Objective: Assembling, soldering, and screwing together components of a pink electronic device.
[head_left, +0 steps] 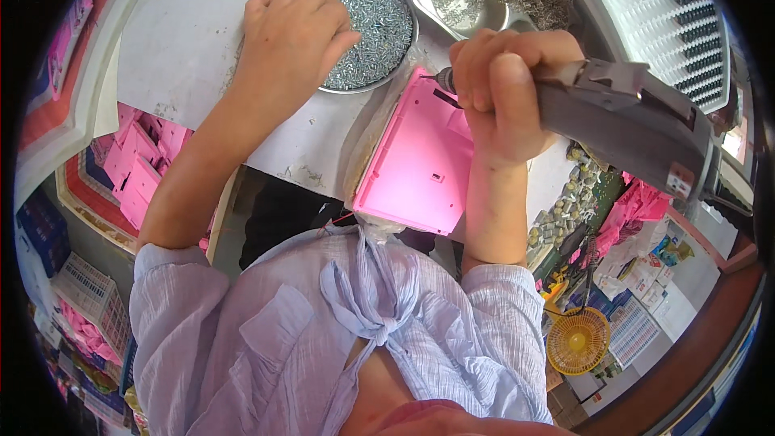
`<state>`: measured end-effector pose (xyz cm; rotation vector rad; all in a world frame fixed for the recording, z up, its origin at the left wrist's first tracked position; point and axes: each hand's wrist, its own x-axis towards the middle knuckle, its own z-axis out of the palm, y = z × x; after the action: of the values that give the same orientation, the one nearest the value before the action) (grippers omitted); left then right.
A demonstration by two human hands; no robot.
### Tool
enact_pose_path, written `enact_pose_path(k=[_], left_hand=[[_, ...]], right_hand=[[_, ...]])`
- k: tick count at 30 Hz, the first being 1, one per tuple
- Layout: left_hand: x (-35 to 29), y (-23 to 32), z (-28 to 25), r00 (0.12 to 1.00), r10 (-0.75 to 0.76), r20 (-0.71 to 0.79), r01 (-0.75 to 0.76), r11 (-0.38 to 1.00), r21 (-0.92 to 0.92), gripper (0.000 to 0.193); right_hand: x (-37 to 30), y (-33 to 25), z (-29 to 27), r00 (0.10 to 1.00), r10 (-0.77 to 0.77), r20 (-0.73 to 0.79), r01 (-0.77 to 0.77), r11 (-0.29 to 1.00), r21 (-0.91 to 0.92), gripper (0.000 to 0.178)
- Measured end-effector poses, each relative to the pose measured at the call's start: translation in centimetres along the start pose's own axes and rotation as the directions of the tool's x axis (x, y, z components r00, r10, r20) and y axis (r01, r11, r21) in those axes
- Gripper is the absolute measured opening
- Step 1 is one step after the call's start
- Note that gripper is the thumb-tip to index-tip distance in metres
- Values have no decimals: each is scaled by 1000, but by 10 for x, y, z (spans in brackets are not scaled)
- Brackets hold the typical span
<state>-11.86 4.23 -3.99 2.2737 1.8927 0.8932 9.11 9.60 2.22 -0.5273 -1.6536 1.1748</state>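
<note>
I list: right hand (507, 85), wrapped around a dark power screwdriver (626, 117), tip (440, 77) by the top of a pink panel (416, 169) lying before the torso (291, 347); left hand (297, 31) at a bowl (416, 31) of screws (378, 28), grip unclear to me.

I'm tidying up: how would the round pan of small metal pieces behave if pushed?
The round pan is probably heavy, since metal pieces cover its inside. Lying flat, it should slide rather than roll; tilting might spill loose pieces.

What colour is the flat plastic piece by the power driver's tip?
The plastic piece is bright pink, best seen in the head view.
</note>
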Motion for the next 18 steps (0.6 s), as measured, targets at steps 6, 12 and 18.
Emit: enact_pose_path(k=[6,12,18], left_hand=[[1,-2,3,999,7,32,-5,999,-46,16],[-4,4,-12,991,-8,137,49,954,-297,17],[-18,30,-14,988,153,-21,-151,930,-336,16]], right_hand=[[1,-1,4,999,17,47,-15,999,-45,12],[-6,-26,4,997,22,80,-36,984,175,15],[-18,-14,5,995,45,94,-52,996,76,15]])
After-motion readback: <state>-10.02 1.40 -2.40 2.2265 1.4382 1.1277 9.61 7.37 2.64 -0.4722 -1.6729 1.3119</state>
